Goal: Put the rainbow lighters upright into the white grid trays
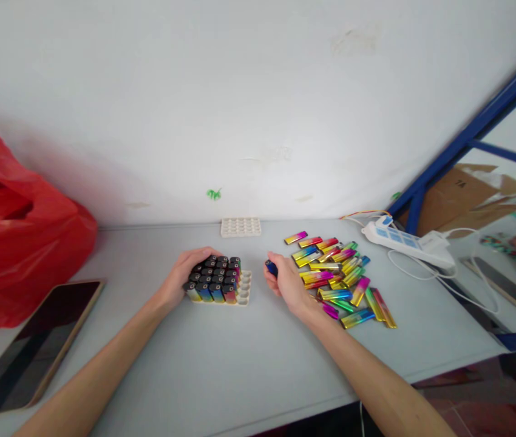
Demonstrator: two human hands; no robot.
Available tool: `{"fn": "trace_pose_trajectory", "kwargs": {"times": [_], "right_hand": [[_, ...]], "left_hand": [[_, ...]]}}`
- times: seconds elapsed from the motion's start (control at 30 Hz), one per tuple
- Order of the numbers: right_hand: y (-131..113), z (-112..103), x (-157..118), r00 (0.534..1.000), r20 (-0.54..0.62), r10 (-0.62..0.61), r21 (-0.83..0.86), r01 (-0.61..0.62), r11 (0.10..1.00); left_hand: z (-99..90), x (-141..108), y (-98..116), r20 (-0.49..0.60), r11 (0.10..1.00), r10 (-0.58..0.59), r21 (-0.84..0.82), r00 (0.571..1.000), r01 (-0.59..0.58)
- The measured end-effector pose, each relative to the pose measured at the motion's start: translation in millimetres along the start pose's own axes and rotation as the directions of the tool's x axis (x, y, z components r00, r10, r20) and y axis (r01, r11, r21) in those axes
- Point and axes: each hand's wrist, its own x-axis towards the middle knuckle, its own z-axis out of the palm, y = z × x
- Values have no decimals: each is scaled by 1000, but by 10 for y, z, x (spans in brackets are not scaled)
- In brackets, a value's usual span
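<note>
On the grey tabletop, the left hand [189, 267] is curled round the far-left side of the black-topped lighters [215, 276], all upright in a pale, round-pocketed tray [244, 290], its right-hand pockets bare. And the right hand [288, 282], well apart from it, is closed on a single blue-ended lighter [271, 267], just left of a loose pile of shiny metallic lighters [337, 273]. Writing now: "7A" reads on the brown cardboard [461, 191] behind the blue frame. Over left, a crinkled, glossy red plastic bag [34, 243] bulges beside a smooth dark tablet [34, 346].
</note>
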Motion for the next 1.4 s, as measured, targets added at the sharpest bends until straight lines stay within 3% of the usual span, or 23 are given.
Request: {"fn": "trace_pose_trajectory", "kwargs": {"times": [0.13, 0.33, 0.53, 0.67, 0.87, 1.13, 1.4], "right_hand": [[7, 17, -6, 998, -20, -62, -42, 61, 997], [-8, 13, -16, 1000, 12, -10, 6, 10, 1000], [43, -15, 32, 995, -37, -91, -58, 88, 994], [39, -46, 39, 998, 29, -62, -4, 63, 998], [58, -120, 81, 952, 88, -293, -146, 304, 942], [63, -76, 74, 928, 66, -366, -89, 371, 924], [50, -3, -7, 910, 94, -404, -380, 408, 830]], "left_hand": [[4, 0, 6, -2, 1000, 4, 5, 1000, -4], [-17, 16, -36, -2, 1000, 29, 10, 1000, -29], [-23, 21, -70, 1, 1000, -2, -1, 1000, 2], [-12, 13, -41, -15, 999, 20, 33, 1000, -20], [0, 6, -25, -7, 998, 60, 16, 998, -59], [10, 9, -14, -10, 998, 56, 20, 998, -55], [18, 11, 2, -6, 999, 32, 20, 999, -32]]}}
